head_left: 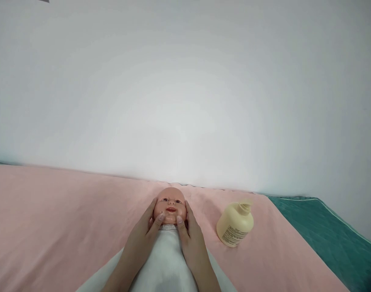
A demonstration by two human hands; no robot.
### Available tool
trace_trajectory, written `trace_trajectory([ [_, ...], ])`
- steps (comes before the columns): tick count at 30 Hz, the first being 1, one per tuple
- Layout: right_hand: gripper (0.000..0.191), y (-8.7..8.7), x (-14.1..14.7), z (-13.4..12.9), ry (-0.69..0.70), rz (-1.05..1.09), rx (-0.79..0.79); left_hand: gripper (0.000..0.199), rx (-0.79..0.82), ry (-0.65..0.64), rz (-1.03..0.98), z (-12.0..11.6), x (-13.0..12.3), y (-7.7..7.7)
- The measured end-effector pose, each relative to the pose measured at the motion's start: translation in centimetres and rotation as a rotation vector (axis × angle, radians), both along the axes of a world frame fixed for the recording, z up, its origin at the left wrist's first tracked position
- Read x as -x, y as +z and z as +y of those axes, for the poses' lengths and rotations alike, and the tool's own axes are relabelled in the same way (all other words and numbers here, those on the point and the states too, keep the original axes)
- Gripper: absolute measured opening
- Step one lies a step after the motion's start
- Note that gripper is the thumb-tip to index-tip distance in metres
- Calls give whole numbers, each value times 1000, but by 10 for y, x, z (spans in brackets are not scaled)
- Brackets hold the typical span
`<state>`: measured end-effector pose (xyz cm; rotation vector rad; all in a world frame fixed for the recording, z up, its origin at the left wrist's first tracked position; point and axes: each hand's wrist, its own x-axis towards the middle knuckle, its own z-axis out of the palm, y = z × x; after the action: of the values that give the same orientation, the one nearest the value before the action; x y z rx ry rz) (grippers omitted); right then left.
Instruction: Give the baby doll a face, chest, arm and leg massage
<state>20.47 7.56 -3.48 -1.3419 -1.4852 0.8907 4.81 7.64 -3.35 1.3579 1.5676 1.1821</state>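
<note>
A baby doll lies face up on the pink sheet, its bald head toward the wall. White cloth covers its body below the neck. My left hand cups the left side of the doll's head, with the thumb on the cheek near the chin. On the other side, my right hand mirrors it, thumb against the lower cheek. Both hands have their fingers curved along the head, and the fingertips are partly hidden behind it. To the right of my right hand stands a pale yellow pump bottle with a printed label.
The pink sheet spreads over the surface up to a plain white wall. At the right, a green quilted cover shows beyond the sheet's edge.
</note>
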Motion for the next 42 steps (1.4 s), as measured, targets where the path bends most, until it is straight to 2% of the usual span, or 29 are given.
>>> trace_trajectory([
  [6, 73, -6, 1, 1, 37, 58, -16, 77, -11, -67, -86, 4, 0, -8],
  [10, 71, -4, 1, 0, 23, 53, -10, 73, -17, -63, -67, 5, 1, -10],
  [18, 64, -5, -1, 1, 8, -3, -51, 65, -23, 20, 33, 2, 1, -2],
  [30, 71, -2, -1, 2, -3, 13, 3, 58, -51, 29, 17, 0, -1, -2],
  [34, 67, 0, -1, 0, 4, 34, 15, 64, -9, 10, 4, 0, 0, -3],
  [38, 72, -1, 0, 0, 34, 77, -13, 75, -12, -61, -59, 4, 1, -12],
  [42, 71, -4, 0, 1, 42, 72, -20, 76, -16, -92, -108, 5, 0, -16],
])
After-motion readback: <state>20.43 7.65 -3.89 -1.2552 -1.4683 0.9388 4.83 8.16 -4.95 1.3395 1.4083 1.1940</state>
